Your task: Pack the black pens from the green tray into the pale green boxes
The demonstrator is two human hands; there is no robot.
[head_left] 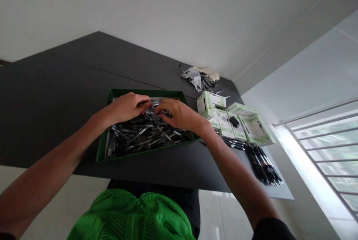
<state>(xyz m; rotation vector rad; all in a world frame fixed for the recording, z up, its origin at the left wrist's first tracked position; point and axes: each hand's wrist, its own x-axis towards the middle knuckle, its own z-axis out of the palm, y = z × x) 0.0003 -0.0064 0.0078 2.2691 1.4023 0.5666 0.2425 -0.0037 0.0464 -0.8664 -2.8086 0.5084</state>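
Note:
A green box (101,146) on the dark table holds a jumbled heap of pens (145,131) with clear and black barrels. Over its far side, my left hand (131,106) is closed, thumb and fingers pinched among the pens. Close by on the right, my right hand (179,115) curls down with its fingertips gripping at the same heap. The two hands' fingertips are near each other but apart. The ends of what they pinch are partly hidden by the fingers and blend into the pile.
Right of the box stand light green and white cartons (205,105), one open carton (257,130) on its side. Rows of black pens (263,165) lie near the table's right edge. White gloves (192,77) and loose pens (206,83) lie by the wall. A barred window (330,154) is at right.

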